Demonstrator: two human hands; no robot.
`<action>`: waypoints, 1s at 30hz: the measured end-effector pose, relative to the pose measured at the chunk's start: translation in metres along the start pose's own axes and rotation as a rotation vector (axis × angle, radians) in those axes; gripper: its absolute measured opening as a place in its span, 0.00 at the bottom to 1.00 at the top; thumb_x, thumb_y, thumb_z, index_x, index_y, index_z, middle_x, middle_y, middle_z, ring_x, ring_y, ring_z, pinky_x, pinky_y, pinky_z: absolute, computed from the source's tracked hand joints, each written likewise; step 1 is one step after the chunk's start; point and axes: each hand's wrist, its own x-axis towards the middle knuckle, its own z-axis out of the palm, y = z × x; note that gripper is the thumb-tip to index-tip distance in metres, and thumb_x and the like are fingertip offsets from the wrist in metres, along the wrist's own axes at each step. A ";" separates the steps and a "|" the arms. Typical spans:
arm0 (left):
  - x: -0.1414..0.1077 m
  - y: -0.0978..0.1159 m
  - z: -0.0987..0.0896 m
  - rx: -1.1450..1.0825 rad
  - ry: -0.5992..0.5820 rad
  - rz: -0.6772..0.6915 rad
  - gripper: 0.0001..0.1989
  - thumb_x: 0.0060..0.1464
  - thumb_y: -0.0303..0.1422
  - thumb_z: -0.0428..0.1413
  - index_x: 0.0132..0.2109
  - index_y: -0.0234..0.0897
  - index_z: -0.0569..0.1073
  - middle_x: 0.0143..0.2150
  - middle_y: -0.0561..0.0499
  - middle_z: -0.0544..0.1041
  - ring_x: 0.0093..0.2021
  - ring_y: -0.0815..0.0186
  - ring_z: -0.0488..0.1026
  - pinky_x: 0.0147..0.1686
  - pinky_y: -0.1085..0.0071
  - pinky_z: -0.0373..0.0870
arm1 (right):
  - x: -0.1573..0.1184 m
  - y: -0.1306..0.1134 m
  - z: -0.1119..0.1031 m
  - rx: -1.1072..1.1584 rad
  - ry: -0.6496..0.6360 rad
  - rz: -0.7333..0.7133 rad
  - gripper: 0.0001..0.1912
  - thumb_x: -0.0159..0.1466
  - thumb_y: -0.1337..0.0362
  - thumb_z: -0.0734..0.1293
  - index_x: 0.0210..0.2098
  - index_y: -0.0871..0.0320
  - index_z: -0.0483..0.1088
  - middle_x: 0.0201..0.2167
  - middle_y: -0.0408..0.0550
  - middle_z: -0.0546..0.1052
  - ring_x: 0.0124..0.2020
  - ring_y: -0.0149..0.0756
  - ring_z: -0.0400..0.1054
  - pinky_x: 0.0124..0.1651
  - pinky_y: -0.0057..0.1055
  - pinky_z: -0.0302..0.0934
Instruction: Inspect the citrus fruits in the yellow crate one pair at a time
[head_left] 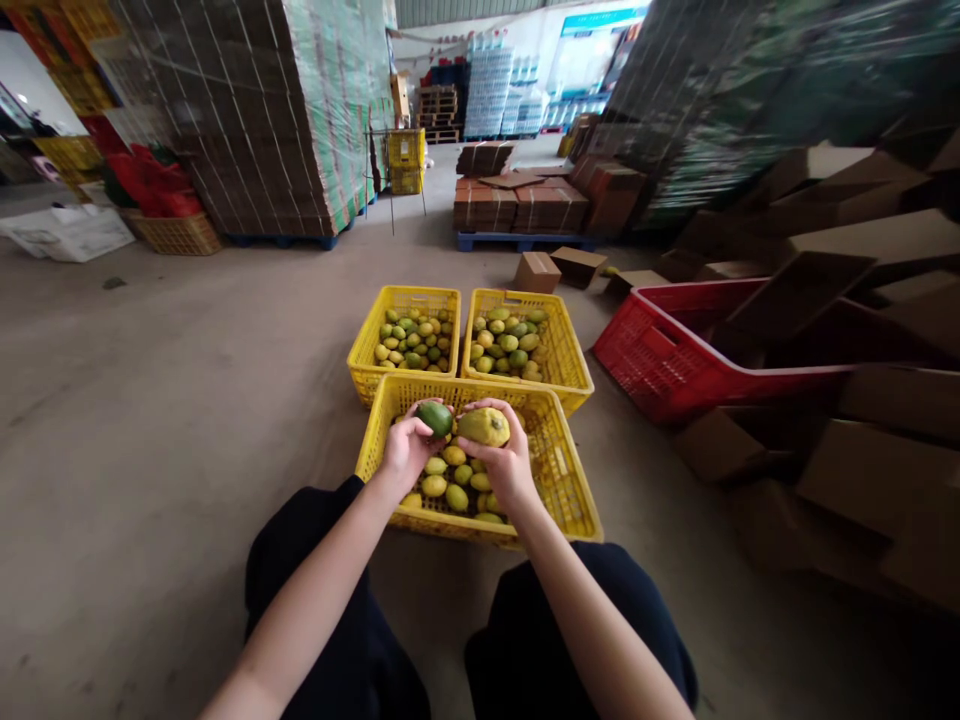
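Note:
My left hand [409, 445] has its fingers wrapped round a dark green fruit [435, 419]. Close beside it, my right hand [510, 455] grips a larger yellow fruit [484, 427]. Both hands are above the near yellow crate [574, 480], which holds several yellow and yellow-green fruits [457, 497]. Behind it stand two more yellow crates, the back left crate [365, 355] and the back right crate [568, 352]. Each of these contains several green and yellow fruits. The hands hide part of the near crate's contents.
A red crate [652, 345] with cardboard in it stands at the right, amid open cardboard boxes [877, 470]. Farther back, flattened cartons [517, 205] lie on a blue pallet [525, 241]. Tall wrapped stacks [247, 120] rise on both sides. My knees flank the near crate.

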 end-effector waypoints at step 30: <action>0.006 0.010 0.003 -0.437 0.245 -0.136 0.11 0.61 0.33 0.49 0.33 0.34 0.71 0.30 0.51 0.76 0.30 0.69 0.75 0.30 0.75 0.74 | 0.005 0.012 0.004 0.237 0.034 0.268 0.19 0.48 0.59 0.76 0.37 0.53 0.69 0.32 0.39 0.74 0.32 0.31 0.67 0.32 0.27 0.63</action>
